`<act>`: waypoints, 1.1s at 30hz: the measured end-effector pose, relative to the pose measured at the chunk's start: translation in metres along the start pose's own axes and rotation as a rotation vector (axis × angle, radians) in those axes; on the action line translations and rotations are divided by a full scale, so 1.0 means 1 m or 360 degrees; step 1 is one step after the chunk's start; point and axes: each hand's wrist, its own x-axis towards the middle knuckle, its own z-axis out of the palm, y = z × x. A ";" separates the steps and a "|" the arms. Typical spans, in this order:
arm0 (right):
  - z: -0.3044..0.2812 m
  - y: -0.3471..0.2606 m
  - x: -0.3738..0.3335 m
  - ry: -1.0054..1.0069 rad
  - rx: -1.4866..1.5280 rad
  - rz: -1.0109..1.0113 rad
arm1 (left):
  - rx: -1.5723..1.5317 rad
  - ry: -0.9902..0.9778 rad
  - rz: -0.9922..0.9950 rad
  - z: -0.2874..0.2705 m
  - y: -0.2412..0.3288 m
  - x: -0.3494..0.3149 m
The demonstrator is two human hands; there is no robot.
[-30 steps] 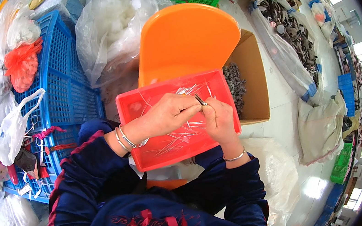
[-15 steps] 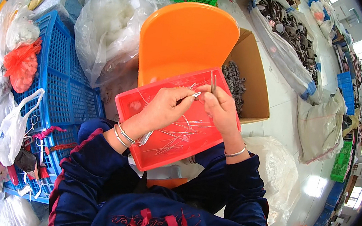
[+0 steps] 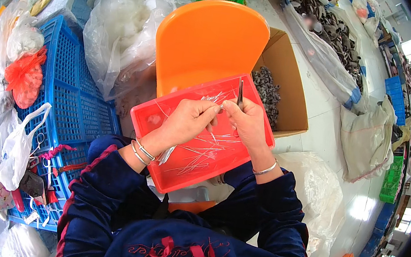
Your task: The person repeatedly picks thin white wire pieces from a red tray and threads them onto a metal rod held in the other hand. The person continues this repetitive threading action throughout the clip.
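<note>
A shallow red tray (image 3: 166, 180) lies across my lap, tilted, with thin white wire-like strands (image 3: 196, 160) scattered in it. Over its far half my two hands meet, fingertips almost touching. My left hand (image 3: 192, 121) is closed in a pinch on a thin white strand, whose end shows only as a small pale bit between the fingertips. My right hand (image 3: 246, 123) grips slim dark metal tweezers (image 3: 241, 94) that point away from me; its thumb and forefinger also come up against the pale bit. A bunch of strands (image 3: 165, 155) lies beside my left wrist.
Beyond the tray stands an orange chair (image 3: 212, 45). A cardboard box (image 3: 290, 88) of grey fuzzy pieces is on its right, a clear bag of white stuffing (image 3: 125, 28) on its left. Blue crates (image 3: 72, 83) with hanging bags line my left; a large sack (image 3: 326, 56) lies far right.
The tweezers have turned in my right hand and now look darker and narrower. My left fingers have shifted slightly, and more strands show at the tray's far side. The view has moved a little.
</note>
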 end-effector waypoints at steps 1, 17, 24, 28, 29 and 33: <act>0.000 0.000 0.000 -0.0034 0.0060 -0.0005 | -0.0020 0.0013 -0.0029 0.000 -0.002 -0.001; -0.001 0.001 0.001 -0.0019 0.0079 0.0032 | 0.0226 0.0162 0.0075 0.004 0.000 -0.001; -0.020 -0.006 0.016 0.0405 0.0248 -0.0102 | 0.0906 0.0064 0.0042 0.001 0.001 -0.005; -0.054 -0.018 0.029 0.0637 0.0455 -0.0240 | 0.0880 -0.0136 0.0040 0.010 -0.013 -0.012; -0.059 -0.021 0.030 0.0655 0.0490 -0.0261 | 0.0868 -0.0221 0.0040 0.014 -0.015 -0.014; -0.059 -0.026 0.031 0.0653 0.0473 -0.0233 | 0.0987 -0.0199 0.0042 0.009 -0.023 -0.014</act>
